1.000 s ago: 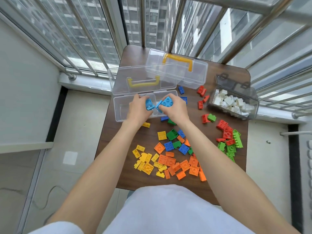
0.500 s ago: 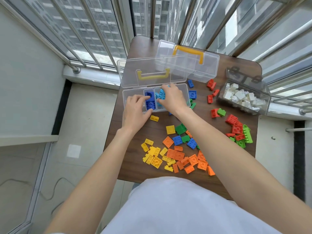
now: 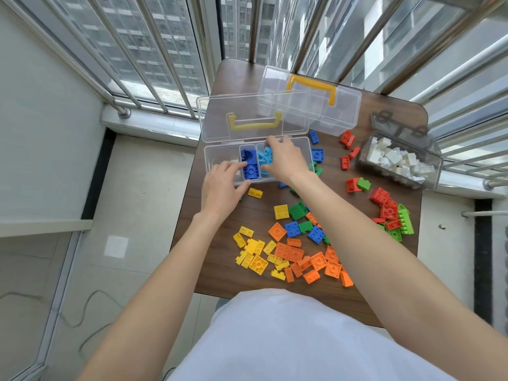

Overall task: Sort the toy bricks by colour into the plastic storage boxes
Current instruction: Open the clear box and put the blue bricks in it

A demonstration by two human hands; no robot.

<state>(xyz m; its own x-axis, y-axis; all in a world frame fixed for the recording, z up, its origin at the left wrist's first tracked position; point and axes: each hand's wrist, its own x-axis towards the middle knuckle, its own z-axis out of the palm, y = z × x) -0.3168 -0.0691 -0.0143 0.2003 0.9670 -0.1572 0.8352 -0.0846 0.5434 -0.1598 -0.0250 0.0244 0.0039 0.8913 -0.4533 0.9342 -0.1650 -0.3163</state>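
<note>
My right fingers (image 3: 270, 144) are curled down into the open clear box (image 3: 220, 158), on the light-blue bricks (image 3: 266, 160); can't tell if they pinch one or just press. Left fingers (image 3: 233, 167) lie fairly straight, apart, tips resting at the dark-blue bricks (image 3: 250, 167) in the next compartment, thumb at the box's near wall.

Largest first, all vs. that box: table (image 3: 209, 215) under it, near edge toward my lap, left edge just left of the box, so little room there. Second clear box (image 3: 349, 105) behind-right, shut, yellow handle. Grey box (image 3: 398, 163) of white bricks well right. Loose pile in front: orange bricks (image 3: 291, 253), yellow bricks (image 3: 253, 254), red/green further right.

Next move prob. turns on loose blue bricks (image 3: 292, 229) in front-right of the box, lying flat, studs up; right hand (image 3: 283, 160) is nearer, pull back toward me. Open tabletop between box and pile gives room.
</note>
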